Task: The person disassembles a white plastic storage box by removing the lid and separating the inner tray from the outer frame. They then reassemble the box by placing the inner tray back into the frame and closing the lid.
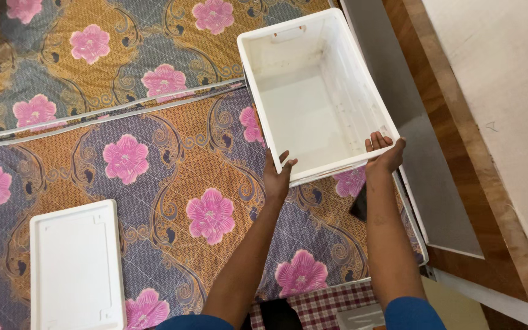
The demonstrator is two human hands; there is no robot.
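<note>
An empty white plastic crate (pixel 322 55) rests on a mattress with a flowered cover (pixel 172 177), near its right edge. My left hand (pixel 277 177) grips the crate's near left corner, fingers curled over the rim. My right hand (pixel 384 154) grips the near right corner, fingertips hooked inside the rim. The crate has handle slots at its far wall and nothing inside.
A flat white lid (pixel 74 269) lies on the mattress at the lower left. A dark flat object (pixel 359 205) sits partly hidden under my right forearm. A wooden bed frame (pixel 465 153) and pale wall run along the right. Checked cloth (pixel 319 305) shows at the bottom.
</note>
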